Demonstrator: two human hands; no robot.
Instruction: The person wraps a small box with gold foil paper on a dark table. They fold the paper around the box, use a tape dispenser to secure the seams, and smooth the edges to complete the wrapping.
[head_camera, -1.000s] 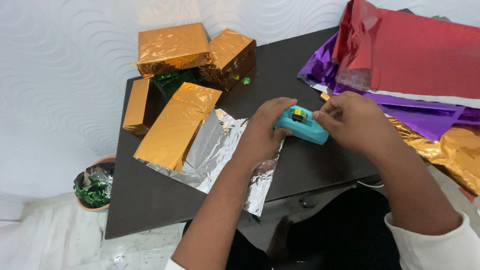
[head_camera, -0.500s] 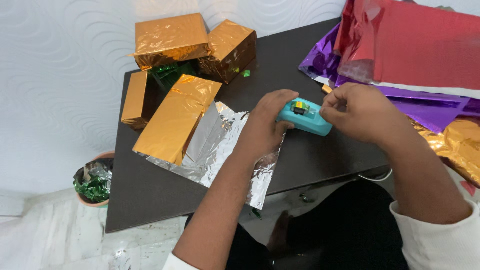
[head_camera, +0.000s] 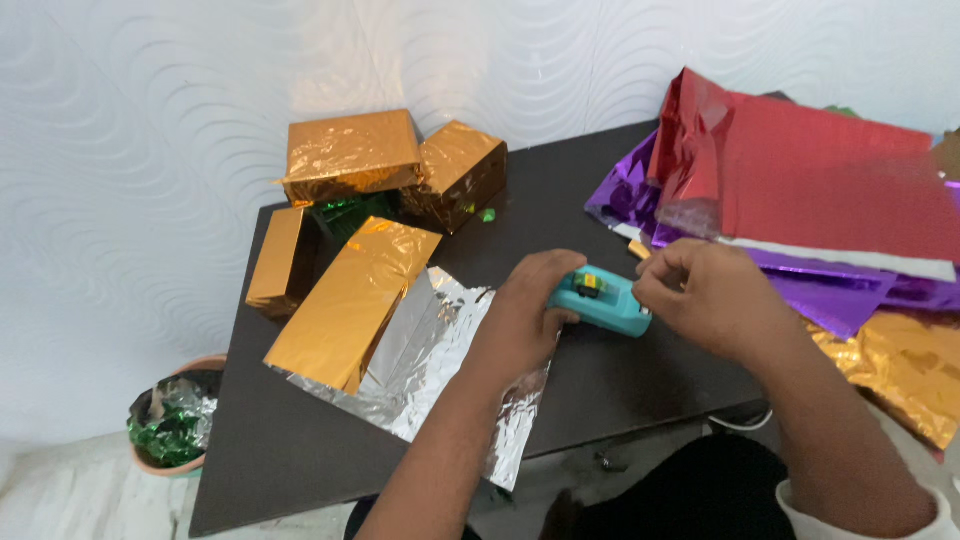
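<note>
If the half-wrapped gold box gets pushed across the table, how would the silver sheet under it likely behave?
The silver sheet looks thin and creased, so it would probably crumple rather than slide flat. Its near edge overhangs the table, so it likely droops limply. The left hand rests on it, which may pin that side and invite tearing.

Hidden and cut-off parts around the table

The left hand (head_camera: 522, 310) covers the near end of the teal tape dispenser (head_camera: 603, 299), and the right hand (head_camera: 700, 296) hides its far end, so any tape between the fingers cannot be made out. The gold sheet (head_camera: 900, 365) and the red sheet (head_camera: 840, 175) run off the right edge. The green foil (head_camera: 345, 212) is mostly buried behind the gold boxes (head_camera: 352, 155). The table (head_camera: 290, 450) is cut by the bottom edge.
</note>
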